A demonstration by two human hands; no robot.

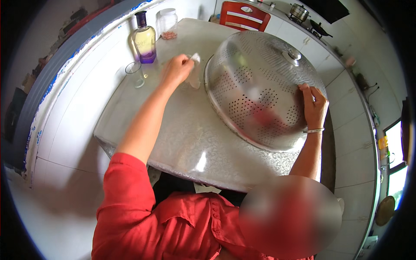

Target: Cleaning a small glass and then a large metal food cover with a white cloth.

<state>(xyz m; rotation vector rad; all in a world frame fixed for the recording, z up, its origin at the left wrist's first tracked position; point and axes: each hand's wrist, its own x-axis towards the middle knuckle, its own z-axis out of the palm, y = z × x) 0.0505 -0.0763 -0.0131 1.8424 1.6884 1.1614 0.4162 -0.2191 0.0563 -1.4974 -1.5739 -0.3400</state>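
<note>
My left hand point(178, 71) pinches a crumpled white tissue point(195, 81) above the table point(177, 130), left of a large metal dome cover. This perforated food cover point(256, 83) rests tilted-looking on the tabletop, with a round knob point(294, 54) at its crown. Against the cover's right side is my right hand point(316, 105), its fingers curled. A small white patch shows between thumb and fingers there, too small to name. Whether that hand grips the cover cannot be made out. Whatever lies under the cover is hidden.
By the wall stand a yellow and purple glass bottle point(145, 40), a clear jar point(168, 24) with reddish bits inside, and an empty drinking glass point(135, 75). A red chair point(243, 15) is behind the table. A steel pot point(299, 13) and a wok point(318, 27) sit on the counter.
</note>
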